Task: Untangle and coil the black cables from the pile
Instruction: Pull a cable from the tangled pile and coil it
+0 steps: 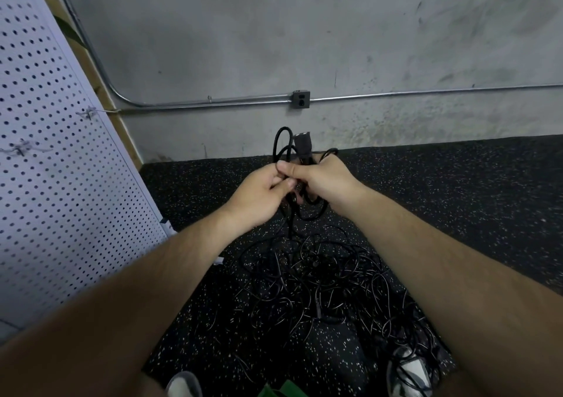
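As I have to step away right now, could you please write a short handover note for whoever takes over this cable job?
Left hand: pinches the black cable right beside the right hand.
Right hand: grips loops of it, with a connector sticking up above the fist.
Pile: tangled on the speckled floor below the hands; a strand from the hands runs down into it.
Done: a few loops gathered in hand; no finished coil in view.
Left: free this cable, finish its coil, then work through the pile.
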`<state>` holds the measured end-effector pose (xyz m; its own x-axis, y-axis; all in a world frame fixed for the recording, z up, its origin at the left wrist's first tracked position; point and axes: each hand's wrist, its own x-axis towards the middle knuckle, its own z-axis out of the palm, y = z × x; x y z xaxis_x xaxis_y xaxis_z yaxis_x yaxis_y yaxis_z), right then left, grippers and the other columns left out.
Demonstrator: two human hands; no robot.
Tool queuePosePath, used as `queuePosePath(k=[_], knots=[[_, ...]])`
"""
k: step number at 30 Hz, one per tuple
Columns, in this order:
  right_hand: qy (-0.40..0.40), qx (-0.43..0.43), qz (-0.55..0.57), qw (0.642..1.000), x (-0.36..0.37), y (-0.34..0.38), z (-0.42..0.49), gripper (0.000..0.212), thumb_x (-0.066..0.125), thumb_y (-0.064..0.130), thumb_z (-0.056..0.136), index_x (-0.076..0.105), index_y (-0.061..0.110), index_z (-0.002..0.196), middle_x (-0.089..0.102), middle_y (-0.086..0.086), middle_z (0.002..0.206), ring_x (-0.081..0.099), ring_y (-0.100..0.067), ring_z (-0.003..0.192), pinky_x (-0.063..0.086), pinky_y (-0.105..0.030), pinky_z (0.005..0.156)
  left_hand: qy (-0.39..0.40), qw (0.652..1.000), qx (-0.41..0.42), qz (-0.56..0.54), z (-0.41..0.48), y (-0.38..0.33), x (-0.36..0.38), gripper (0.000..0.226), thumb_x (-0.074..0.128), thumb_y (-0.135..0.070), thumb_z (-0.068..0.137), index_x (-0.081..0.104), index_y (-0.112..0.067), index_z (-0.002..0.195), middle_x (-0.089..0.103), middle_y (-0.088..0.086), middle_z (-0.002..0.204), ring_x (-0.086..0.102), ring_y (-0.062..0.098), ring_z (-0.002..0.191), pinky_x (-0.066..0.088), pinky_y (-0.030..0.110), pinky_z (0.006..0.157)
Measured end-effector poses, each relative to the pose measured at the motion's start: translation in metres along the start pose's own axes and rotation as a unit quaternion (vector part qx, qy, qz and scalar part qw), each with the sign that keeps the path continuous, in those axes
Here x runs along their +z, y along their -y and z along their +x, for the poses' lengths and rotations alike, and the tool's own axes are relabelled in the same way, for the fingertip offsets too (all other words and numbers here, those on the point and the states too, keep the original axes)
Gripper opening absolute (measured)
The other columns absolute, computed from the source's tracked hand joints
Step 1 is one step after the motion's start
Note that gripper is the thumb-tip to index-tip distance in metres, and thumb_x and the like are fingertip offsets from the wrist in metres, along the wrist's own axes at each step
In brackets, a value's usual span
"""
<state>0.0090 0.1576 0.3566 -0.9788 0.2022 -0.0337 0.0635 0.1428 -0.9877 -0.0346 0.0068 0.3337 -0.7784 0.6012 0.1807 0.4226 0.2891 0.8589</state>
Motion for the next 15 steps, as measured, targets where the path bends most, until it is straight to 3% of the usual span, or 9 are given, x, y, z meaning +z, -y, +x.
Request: queuePosePath(k=[2,5,8,12,15], knots=[[-0.045,0.003,0.029,0.999,0.006,0.001,0.001,0.032,0.082,0.025,0.086,0.072,-0.002,0.1,0.074,-0.013,0.083,0.065,-0.019,0.059,0.051,-0.025,0.054,0.008,0.999,-0.019,-0.048,-0.001,0.0,-0.001,0.015,0.056,-0.024,0.104,0.066,-0.026,0.116,0.077,0.0,0.096,0.071,0.027,0.096,0.052,0.047,0.09],[-0.117,0.001,0.066,0.991,0.003,0.004,0.006,0.028,0.081,0.022,0.086,0.07,0.0,0.098,0.074,-0.007,0.085,0.069,-0.015,0.073,0.055,-0.026,0.064,0.03,0.982,-0.063,-0.173,-0.002,0.0,-0.005,0.027,0.067,-0.039,0.093,0.068,-0.022,0.114,0.074,-0.012,0.106,0.066,0.008,0.104,0.049,0.034,0.093],[-0.142,0.001,0.088,0.986,-0.006,0.008,0.008,0.023,0.082,0.025,0.085,0.064,0.012,0.088,0.069,-0.003,0.08,0.067,-0.017,0.075,0.057,-0.03,0.067,0.037,0.976,-0.072,-0.201,-0.004,-0.002,-0.002,0.049,0.081,-0.033,0.082,0.062,-0.018,0.125,0.074,-0.001,0.117,0.067,0.012,0.113,0.046,0.027,0.097],[-0.164,-0.013,0.063,0.984,-0.003,0.008,0.006,0.023,0.081,0.026,0.086,0.061,0.015,0.083,0.065,0.0,0.077,0.062,-0.016,0.075,0.051,-0.031,0.071,-0.023,0.981,-0.07,-0.181,-0.003,-0.002,0.013,0.018,0.073,-0.005,0.09,0.063,-0.013,0.103,0.077,0.001,0.091,0.072,0.013,0.088,0.052,0.027,0.082],[-0.186,-0.023,0.046,0.981,-0.005,0.009,0.004,0.023,0.08,0.028,0.087,0.06,0.018,0.08,0.065,0.003,0.075,0.06,-0.015,0.074,0.049,-0.033,0.072,0.015,0.985,-0.089,-0.15,-0.007,0.001,0.021,0.012,0.068,-0.002,0.093,0.061,-0.011,0.096,0.078,0.002,0.084,0.071,0.01,0.076,0.05,0.021,0.069]])
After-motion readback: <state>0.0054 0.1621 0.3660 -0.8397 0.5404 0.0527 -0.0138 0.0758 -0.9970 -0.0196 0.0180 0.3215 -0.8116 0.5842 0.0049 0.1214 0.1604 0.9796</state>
